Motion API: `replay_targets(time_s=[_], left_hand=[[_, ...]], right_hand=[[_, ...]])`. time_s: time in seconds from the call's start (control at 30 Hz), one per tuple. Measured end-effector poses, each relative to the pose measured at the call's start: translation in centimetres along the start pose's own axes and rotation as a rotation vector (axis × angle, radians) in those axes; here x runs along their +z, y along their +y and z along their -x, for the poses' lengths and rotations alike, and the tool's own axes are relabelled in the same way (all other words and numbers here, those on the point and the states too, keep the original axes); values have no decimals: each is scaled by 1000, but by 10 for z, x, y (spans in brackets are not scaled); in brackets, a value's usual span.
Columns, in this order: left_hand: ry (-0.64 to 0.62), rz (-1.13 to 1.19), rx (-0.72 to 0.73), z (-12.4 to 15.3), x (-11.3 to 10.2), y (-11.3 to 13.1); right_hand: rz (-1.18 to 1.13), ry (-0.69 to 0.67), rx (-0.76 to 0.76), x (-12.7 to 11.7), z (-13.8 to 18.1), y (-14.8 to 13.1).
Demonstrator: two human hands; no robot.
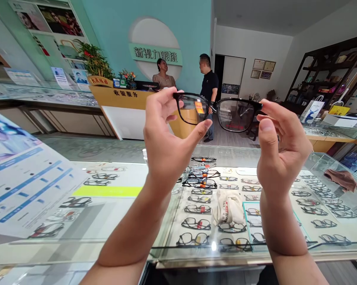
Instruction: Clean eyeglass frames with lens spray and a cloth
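A pair of black-framed eyeglasses [215, 107] is held up in the air between my two hands, above a glass display case. My left hand [168, 136] grips the left end of the frame, its thumb stretched below the left lens. At the right end, the fingers and thumb of my right hand [281, 146] close around the corner where the temple begins. An orange sticker [199, 107] shows on the left lens, and small red marks are on the right one. A crumpled white cloth [229, 208] lies on the case below, among rows of other glasses.
The glass display case [190, 257] spans the front, with several rows of spectacles. A printed leaflet [27, 178] stands at the left. Behind, two people are by a counter [131, 105]. A brown cloth [341, 179] and a white paper bag [313, 109] are at the right.
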State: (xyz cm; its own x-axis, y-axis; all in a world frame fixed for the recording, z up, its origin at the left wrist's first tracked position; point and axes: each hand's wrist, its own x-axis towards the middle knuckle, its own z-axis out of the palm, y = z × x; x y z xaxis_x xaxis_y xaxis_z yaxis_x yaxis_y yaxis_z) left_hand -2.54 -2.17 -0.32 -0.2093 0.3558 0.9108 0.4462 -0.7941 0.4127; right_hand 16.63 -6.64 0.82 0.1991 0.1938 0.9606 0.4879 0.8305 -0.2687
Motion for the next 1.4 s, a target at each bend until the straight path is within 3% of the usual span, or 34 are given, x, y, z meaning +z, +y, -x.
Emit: replay_targets(time_s=[0.23, 0.37, 0.53, 0.83, 1.03, 1.4], left_hand=[[127, -210, 80, 8, 0, 21], [132, -230, 90, 11, 4, 20], [105, -158, 98, 7, 10, 11], [-16, -35, 14, 4, 14, -1], [-53, 69, 0, 5, 15, 3], [32, 69, 15, 5, 10, 4]], right_hand=[[106, -137, 102, 4, -6, 27], [37, -106, 126, 4, -8, 32], [-24, -47, 121, 3, -9, 31], [108, -196, 109, -4, -9, 32], [51, -177, 126, -4, -10, 33], [-52, -155, 173, -7, -12, 42]])
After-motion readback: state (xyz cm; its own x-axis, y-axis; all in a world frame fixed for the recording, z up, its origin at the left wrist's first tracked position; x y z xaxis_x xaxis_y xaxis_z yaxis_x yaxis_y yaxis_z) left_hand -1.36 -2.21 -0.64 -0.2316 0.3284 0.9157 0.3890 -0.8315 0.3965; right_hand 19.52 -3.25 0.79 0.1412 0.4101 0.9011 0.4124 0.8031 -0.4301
